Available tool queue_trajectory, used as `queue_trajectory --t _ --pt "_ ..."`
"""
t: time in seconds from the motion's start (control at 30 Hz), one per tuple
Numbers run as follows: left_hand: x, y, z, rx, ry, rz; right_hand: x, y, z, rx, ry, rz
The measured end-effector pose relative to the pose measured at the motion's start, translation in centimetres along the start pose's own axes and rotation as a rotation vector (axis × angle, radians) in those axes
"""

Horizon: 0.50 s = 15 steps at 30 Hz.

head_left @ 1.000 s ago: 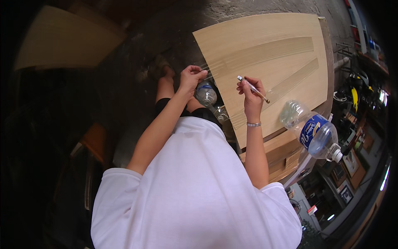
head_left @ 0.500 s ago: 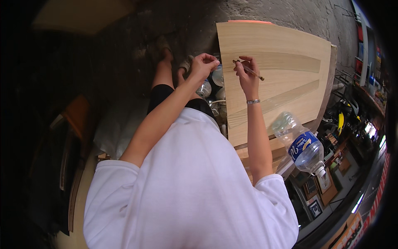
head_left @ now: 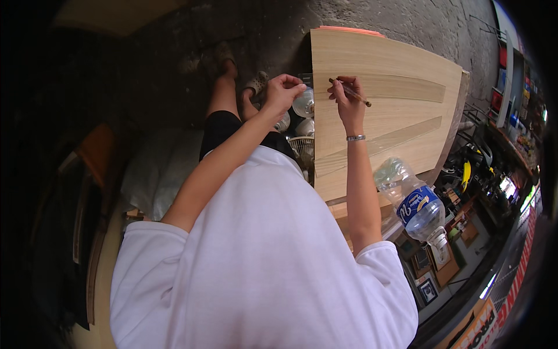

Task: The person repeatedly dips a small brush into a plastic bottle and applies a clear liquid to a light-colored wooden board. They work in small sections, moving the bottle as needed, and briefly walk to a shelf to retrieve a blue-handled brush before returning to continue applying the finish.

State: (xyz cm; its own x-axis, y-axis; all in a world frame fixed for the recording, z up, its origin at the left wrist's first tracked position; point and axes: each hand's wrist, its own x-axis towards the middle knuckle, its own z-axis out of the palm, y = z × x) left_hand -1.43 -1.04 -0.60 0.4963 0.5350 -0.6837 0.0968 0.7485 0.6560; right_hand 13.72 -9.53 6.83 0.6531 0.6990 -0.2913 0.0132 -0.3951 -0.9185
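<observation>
Right hand (head_left: 346, 98) is pinched shut on a thin pencil (head_left: 351, 92), held over the upper-left part of the wooden panel (head_left: 395, 110). Pencil runs diagonally, one end by the fingertips near the panel's left edge, the other end sticking out to the right past the knuckles. Can't tell if the tip touches the wood. Metal bracelet (head_left: 356, 138) on that wrist.

Left hand (head_left: 283, 90) is curled closed, just left of the panel's left edge, near the right hand but apart from it. It sits right next to a clear glass jar (head_left: 303, 103); whether it actually grips anything can't be told.

Panel lies flat, light wood with two darker grain bands, in front of the person. A plastic water bottle (head_left: 415, 203) with a blue label lies on its side near the panel's lower-right corner, well apart from both hands.
</observation>
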Motion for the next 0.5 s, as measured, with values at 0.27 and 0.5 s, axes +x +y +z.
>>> queue_trajectory --t 0.27,0.5 --pt "1.1 1.2 1.3 0.010 -0.031 -0.025 2.0 -0.4 0.9 -0.216 -0.100 0.021" --pt "0.7 1.1 1.0 0.026 -0.042 0.014 3.8 -0.5 2.1 -0.564 -0.205 -0.258"
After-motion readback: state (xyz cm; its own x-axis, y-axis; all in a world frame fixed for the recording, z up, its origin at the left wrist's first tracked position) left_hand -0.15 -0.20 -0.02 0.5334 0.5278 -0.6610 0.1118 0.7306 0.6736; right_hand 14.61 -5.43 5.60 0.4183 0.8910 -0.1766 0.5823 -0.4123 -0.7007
